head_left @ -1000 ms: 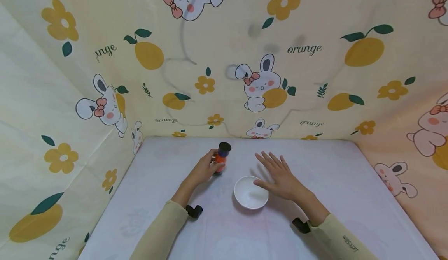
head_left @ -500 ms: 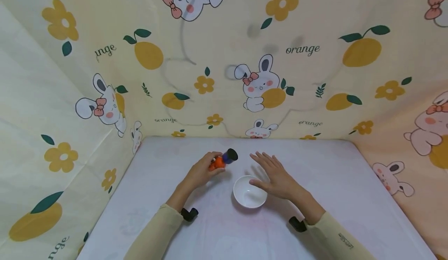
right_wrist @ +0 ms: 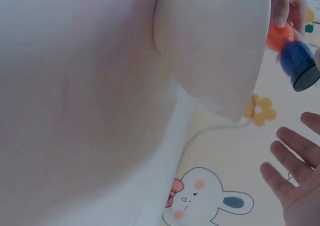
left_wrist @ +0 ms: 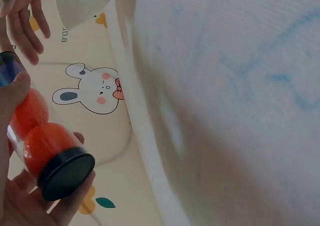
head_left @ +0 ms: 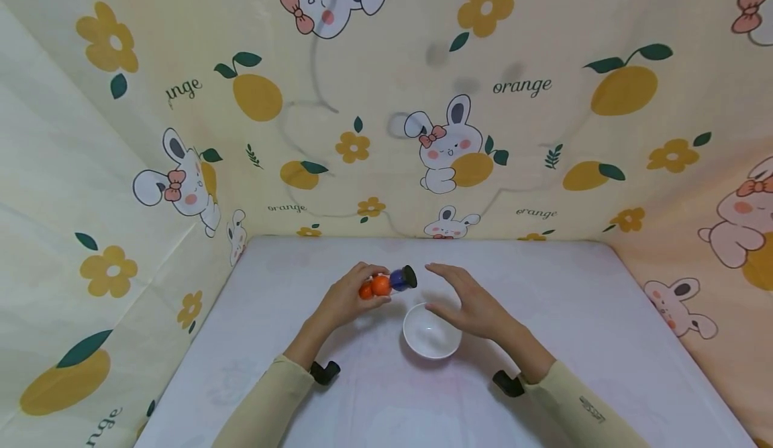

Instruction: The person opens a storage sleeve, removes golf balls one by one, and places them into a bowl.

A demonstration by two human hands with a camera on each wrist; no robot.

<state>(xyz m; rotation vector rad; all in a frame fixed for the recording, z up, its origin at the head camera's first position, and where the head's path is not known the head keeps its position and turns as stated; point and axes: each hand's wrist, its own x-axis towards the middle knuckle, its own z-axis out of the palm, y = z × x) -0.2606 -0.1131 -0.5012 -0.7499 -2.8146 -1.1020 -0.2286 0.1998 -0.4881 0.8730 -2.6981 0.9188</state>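
Observation:
My left hand (head_left: 345,298) grips a clear tube (head_left: 382,285) with black ends and orange and blue balls inside. The tube lies nearly level above the table, its blue end pointing right. In the left wrist view, fingers and thumb wrap the tube (left_wrist: 47,146), orange balls beside the nearer black end. My right hand (head_left: 477,307) holds nothing; its fingers are spread and reach over the rim of a white bowl (head_left: 425,349), close to the tube's blue end. The right wrist view has that blue end (right_wrist: 297,61) beyond the bowl (right_wrist: 220,46), above the right fingers.
The bowl stands upright on a white-covered table (head_left: 386,401). A cream curtain (head_left: 374,186) printed with rabbits and oranges closes off the back and sides. A black wrist camera (head_left: 326,372) sits below the left cuff, another (head_left: 508,383) below the right.
The tube has tipped from upright to nearly level, its top end swinging right. My right hand has shifted slightly left towards it, and the bowl has stayed in place.

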